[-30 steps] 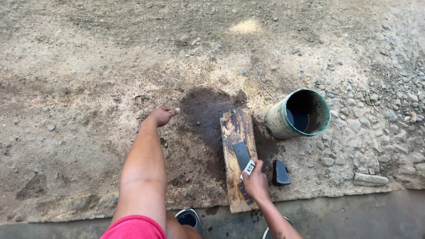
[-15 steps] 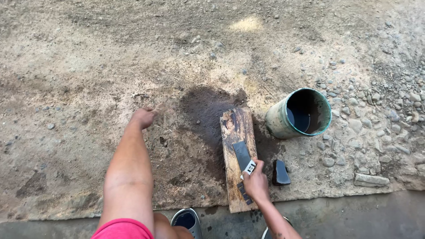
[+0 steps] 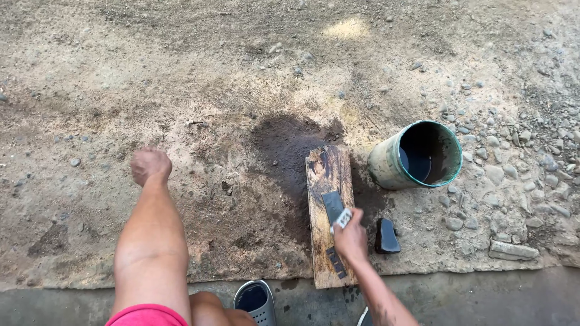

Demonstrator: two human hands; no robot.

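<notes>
The fingers point(image 3: 349, 224) of the right hand point(image 3: 351, 240) are curled tight around a small pale tool point(image 3: 342, 218), which is pressed near the lower end of a dark flat stone point(image 3: 333, 206). The stone is laid lengthwise on a wet plank point(image 3: 327, 211) set on the ground point(image 3: 181, 90). The fingers of the left hand point(image 3: 150, 166) are folded into a loose fist with nothing held; it is stretched well out at 9 o'clock from the plank, and it cannot be told whether the knuckles touch the dirt.

At 2 o'clock from the plank a green-rimmed bucket point(image 3: 386, 166) is tilted toward the camera, with dark water seen inside. A small black block point(image 3: 386, 236) lies just beside the plank at 3 o'clock of the right hand. A grey sandal point(image 3: 256, 300) is seen at 7 o'clock, on the concrete strip.

Several slips are judged possible. The plank is wet, so the stone could slide under a hard push and the fingers could be scraped. The plank is held by nothing but its own weight, with the left hand far off, so it could shift on loose grit. The bucket, leaning as it is, could be knocked over by an elbow and its water spilled.
</notes>
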